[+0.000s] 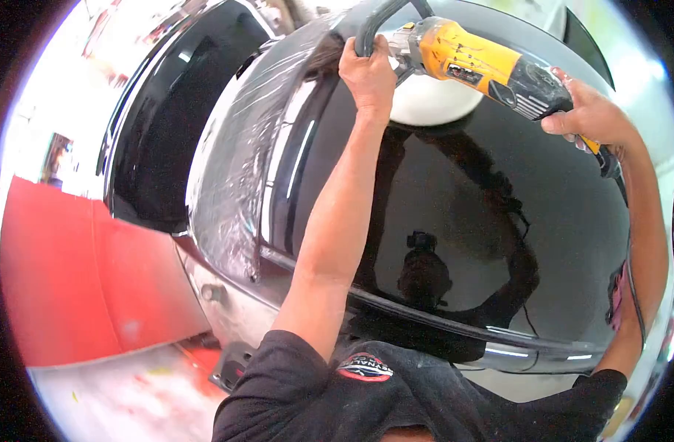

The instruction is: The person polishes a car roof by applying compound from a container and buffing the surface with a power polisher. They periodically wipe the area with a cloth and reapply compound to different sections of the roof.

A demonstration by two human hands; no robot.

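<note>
A yellow and black power polisher (473, 55) lies across the far part of a glossy black car panel (462, 221). Its round white pad (436, 103) rests against the panel, partly hidden under the tool's head. My left hand (370, 77) is closed around the polisher's black loop handle (368, 37). At the rear of the tool body, my right hand (591, 110) wraps round the black grip, with some fingers out of sight behind it. The power cord (629, 243) runs from the grip down along my right arm.
Clear plastic film (237, 162) covers the bodywork left of the panel. Beyond it stands a dark glossy part (182, 118). A red panel (64, 272) is at the left. A pink cloth (615, 298) lies near my right forearm. The black panel reflects a person.
</note>
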